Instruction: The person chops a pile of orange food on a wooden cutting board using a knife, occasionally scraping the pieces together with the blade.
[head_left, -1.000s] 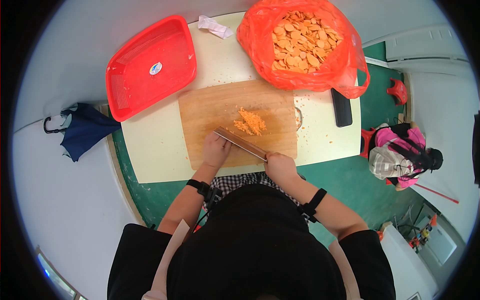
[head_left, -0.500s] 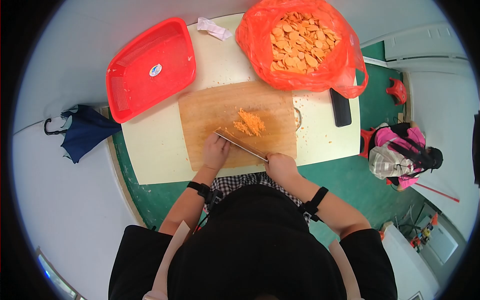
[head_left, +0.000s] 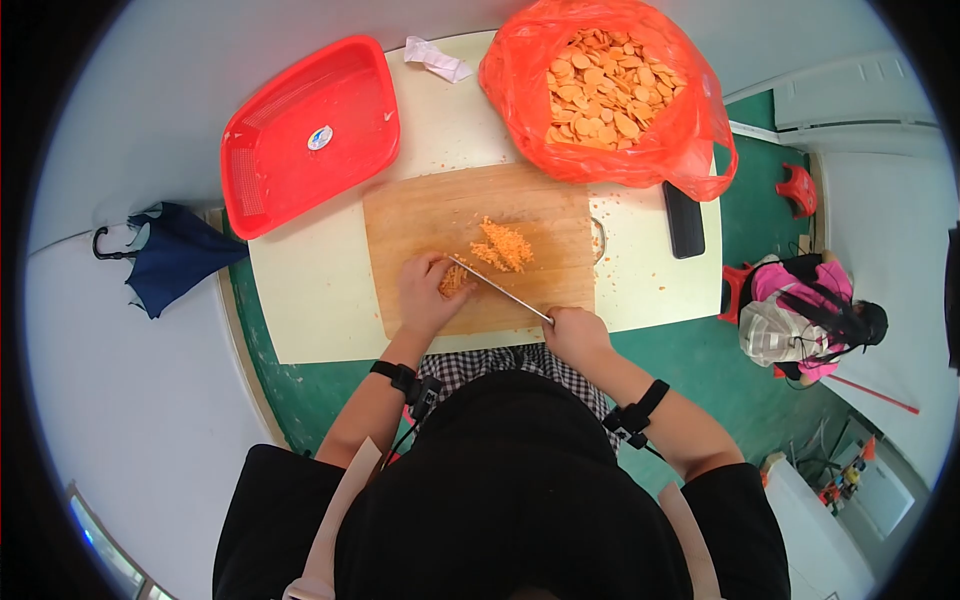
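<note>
My right hand (head_left: 578,338) is wrapped round the handle of a kitchen knife (head_left: 503,290), whose blade slants up and left across the cutting board (head_left: 415,215). At the blade's tip end, my left hand (head_left: 424,292) curls round a small heap of chopped carrot (head_left: 455,281), fingertips near the blade. A second pile of finely chopped carrot (head_left: 503,246) lies on the board just beyond the knife, apart from my left hand.
A red plastic basket (head_left: 300,185) stands at the table's back left. Beside it lies crumpled paper (head_left: 437,60). A red plastic bag (head_left: 530,130) holds carrot slices (head_left: 610,95) at back right, near a black phone (head_left: 684,222). A person (head_left: 800,310) sits at right.
The knife has turned from lying tilted to edge-on, and my right hand has moved slightly right. My left hand has shifted from the blade's end to around the small carrot heap.
</note>
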